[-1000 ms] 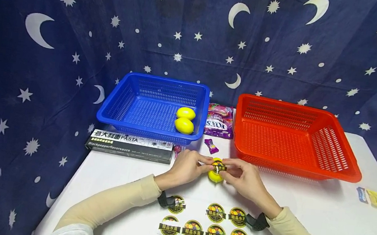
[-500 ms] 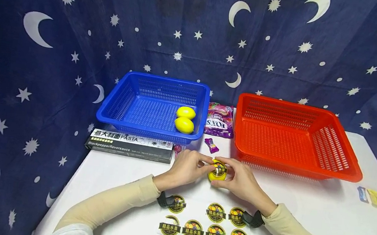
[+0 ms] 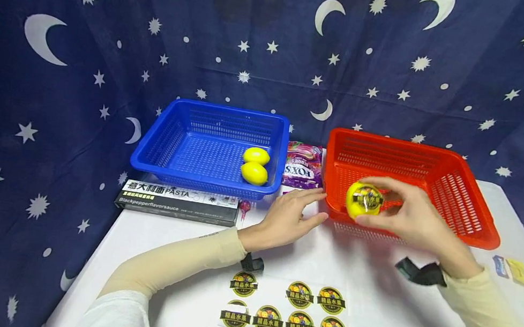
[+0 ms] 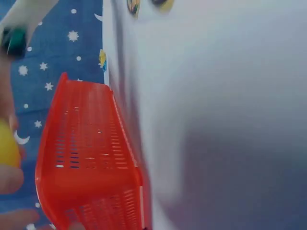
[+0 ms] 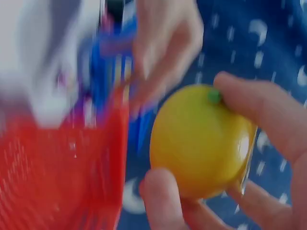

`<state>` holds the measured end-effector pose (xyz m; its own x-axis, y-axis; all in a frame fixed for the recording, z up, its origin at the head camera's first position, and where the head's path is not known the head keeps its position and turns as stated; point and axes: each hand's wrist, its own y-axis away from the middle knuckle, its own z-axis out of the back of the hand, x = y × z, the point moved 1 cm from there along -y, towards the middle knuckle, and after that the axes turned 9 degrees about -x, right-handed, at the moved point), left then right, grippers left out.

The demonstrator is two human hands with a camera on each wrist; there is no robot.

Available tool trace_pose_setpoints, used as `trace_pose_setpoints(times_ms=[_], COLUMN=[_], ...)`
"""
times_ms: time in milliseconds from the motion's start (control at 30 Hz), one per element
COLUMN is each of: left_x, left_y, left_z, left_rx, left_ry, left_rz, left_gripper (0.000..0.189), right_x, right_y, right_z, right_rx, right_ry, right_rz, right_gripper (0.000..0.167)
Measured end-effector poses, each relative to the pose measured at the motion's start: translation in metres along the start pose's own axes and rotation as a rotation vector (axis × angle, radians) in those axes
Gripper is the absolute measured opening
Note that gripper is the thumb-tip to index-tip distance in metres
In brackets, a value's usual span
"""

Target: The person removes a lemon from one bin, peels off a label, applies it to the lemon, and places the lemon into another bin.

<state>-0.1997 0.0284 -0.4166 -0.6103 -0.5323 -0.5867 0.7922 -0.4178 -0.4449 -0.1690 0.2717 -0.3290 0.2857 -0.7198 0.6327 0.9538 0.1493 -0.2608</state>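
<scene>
My right hand grips a yellow lemon between thumb and fingers, in front of and partly over the red basket. A round black fruit sticker with gold writing faces up on the lemon. In the right wrist view the same lemon shows its green stem end. My left hand holds nothing, fingers extended beside the front left corner of the red basket. Two lemons without visible stickers, one lemon in front of the other, lie in the blue basket.
A sticker sheet with several round labels lies at the front. A black pasta box sits before the blue basket, beside a lollipop. A purple candy bag stands between the baskets. Small wrapped packets lie far right.
My right hand has lifted the stickered lemon up and right to the red basket. My left hand has let go of it and moved slightly right and up.
</scene>
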Motion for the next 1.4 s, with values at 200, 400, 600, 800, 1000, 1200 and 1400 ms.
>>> trace_pose_setpoints(times_ms=[200,400,600,800,1000,1200,1400], left_x=[-0.004,-0.006,-0.010,-0.008,-0.005,-0.003,0.003], left_y=[-0.018,-0.017,-0.016,-0.015,-0.016,-0.023,-0.040], left_z=[-0.011,-0.015,-0.016,-0.015,-0.014,-0.009,0.037], left_rx=[0.031,0.023,0.027,0.013,-0.003,0.040,0.146], left_ry=[-0.159,-0.176,-0.165,-0.173,-0.134,-0.132,-0.143], left_rz=[-0.017,-0.012,0.009,0.024,0.020,0.018,-0.028], left_gripper=[0.061,0.060,0.060,0.060,0.060,0.059,0.056], right_x=[-0.046,-0.083,-0.089,-0.086,-0.086,-0.083,-0.051], right_y=[-0.089,-0.120,-0.117,-0.119,-0.120,-0.116,-0.100], right_z=[0.005,-0.029,-0.046,-0.053,-0.052,-0.039,-0.016], right_rx=[0.077,0.245,0.383,0.392,0.396,0.385,0.237], right_ry=[0.129,0.182,0.265,0.299,0.284,0.250,0.241], right_rz=[-0.104,-0.131,-0.091,-0.064,-0.074,-0.092,-0.010], right_gripper=[0.072,0.071,0.072,0.067,0.071,0.080,0.076])
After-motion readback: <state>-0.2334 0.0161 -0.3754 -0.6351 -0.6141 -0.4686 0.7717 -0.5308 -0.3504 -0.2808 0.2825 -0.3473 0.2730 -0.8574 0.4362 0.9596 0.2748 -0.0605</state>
